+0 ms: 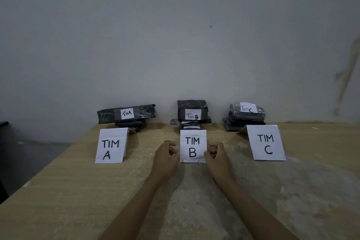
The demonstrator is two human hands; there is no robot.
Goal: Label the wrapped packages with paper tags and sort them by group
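My left hand [165, 157] and right hand [217, 155] sit either side of the middle sign, "TIM B" [192, 146], fingers curled in. My right thumb and forefinger touch its lower right edge; my left fingertips touch its left edge. Whether either hand is truly pinching the paper, I cannot tell.

There are three signs, all white paper with thick black marker lettering, standing tilted on the table [78, 191]: "TIM A" [111, 147] to the left, folded like a tent, and "TIM C" [266, 143] to the right. The "TIM B" sheet is slightly creased.

Behind each sign, against the pale wall [175, 35], is one stack of dark, plastic-wrapped packages, three stacks in all. The left stack [126, 116] is topped by a long flat bundle tagged "TIM A". The middle stack [192, 113] has a squarer package tagged "TIM B". The right stack [245, 116] is rounder and glossier, tagged "TIM C".

The tabletop is pale wood grain, scuffed with dusty grey patches near me.
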